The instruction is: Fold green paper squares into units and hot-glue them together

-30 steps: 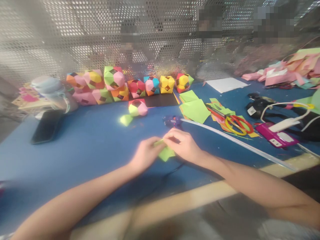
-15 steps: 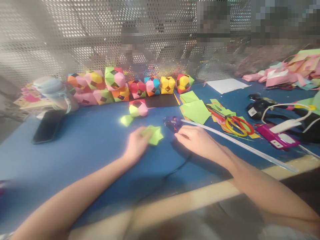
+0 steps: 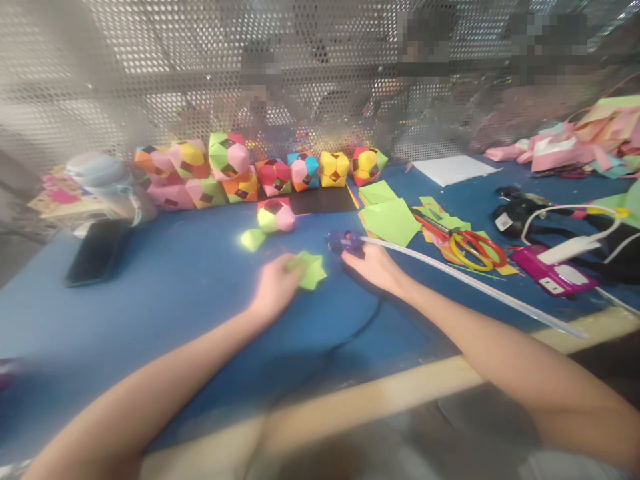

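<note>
My left hand point(image 3: 279, 283) pinches a light green folded paper piece point(image 3: 312, 270) just above the blue tabletop. My right hand point(image 3: 376, 267) is closed around the handle of a purple hot glue gun point(image 3: 345, 241), its nozzle pointing left. A long clear glue stick point(image 3: 465, 280) runs out of the gun's back toward the table's front right. Beyond my left hand lie a small green folded piece point(image 3: 253, 239) and a partly built pink, green and red paper ball point(image 3: 277, 217). My right fingertips are partly hidden behind the gun.
Finished multicoloured paper balls point(image 3: 230, 158) line the back by a perforated metal screen point(image 3: 200, 53). Green paper sheets point(image 3: 393, 223), scissors point(image 3: 475, 250) and a magenta power strip point(image 3: 553, 273) lie right. A phone point(image 3: 97, 252) lies left. The gun's cord point(image 3: 357, 331) crosses the table's front.
My right hand has shifted slightly up and left, closing around the glue gun's handle. My left hand still holds the green paper piece in nearly the same place.
</note>
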Available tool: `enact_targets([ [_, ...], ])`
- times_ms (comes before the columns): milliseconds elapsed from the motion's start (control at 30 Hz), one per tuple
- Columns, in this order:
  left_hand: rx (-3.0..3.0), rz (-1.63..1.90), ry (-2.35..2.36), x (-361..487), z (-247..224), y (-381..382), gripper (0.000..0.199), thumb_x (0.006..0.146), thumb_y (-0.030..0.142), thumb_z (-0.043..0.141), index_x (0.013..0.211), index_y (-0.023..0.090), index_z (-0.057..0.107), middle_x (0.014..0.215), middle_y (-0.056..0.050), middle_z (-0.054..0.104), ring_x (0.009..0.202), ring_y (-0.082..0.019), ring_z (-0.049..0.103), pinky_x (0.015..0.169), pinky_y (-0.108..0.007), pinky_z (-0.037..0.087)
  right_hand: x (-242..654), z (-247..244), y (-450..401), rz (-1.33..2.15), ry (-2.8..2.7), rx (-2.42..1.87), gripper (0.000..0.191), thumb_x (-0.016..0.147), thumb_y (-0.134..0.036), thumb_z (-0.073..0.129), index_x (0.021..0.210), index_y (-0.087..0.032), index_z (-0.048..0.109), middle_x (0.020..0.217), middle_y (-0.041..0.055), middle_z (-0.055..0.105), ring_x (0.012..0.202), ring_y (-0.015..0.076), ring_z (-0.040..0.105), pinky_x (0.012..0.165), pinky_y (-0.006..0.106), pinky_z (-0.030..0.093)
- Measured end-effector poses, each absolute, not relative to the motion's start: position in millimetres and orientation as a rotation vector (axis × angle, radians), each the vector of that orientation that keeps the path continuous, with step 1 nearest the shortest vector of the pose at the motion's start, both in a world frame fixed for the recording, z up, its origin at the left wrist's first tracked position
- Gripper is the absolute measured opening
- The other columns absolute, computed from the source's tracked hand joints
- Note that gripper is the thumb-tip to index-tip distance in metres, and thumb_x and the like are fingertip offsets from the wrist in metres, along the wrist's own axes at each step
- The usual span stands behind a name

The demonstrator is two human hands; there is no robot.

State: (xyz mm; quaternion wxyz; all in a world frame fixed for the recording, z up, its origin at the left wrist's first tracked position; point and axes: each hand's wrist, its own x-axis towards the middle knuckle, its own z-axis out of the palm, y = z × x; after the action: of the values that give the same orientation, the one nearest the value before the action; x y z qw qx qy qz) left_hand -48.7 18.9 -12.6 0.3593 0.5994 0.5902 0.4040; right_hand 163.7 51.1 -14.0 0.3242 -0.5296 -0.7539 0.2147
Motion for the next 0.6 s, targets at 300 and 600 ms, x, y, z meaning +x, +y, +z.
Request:
enact_targets([
  [300,1.531,1.084,1.533,-51,-13,27,0.016,0.072,0.031,0.057,0.073,0.015,0.062,0.065,0.001,0.063,0.058,-0.013,0.056,0.055,-0.023,0.042,159,14,15,0.425,-2.108,-1.164,0.023,0.083,-0.041,0.052,0.075,-0.020,0.055,0.071,0.0032,0.063,0.064,0.0175,0.057,0.061,0.028,0.043],
  [600,1.634,1.032,1.564,-48,-11,24,0.022,0.074,0.037,0.055,0.073,0.017,0.062,0.062,0.001,0.060,0.059,-0.013,0.053,0.053,-0.023,0.039,155,2,16,-0.089,-2.285,-0.970,0.023,0.088,-0.036,0.047,0.074,-0.019,0.051,0.065,0.0040,0.062,0.059,0.0165,0.054,0.061,0.029,0.037],
])
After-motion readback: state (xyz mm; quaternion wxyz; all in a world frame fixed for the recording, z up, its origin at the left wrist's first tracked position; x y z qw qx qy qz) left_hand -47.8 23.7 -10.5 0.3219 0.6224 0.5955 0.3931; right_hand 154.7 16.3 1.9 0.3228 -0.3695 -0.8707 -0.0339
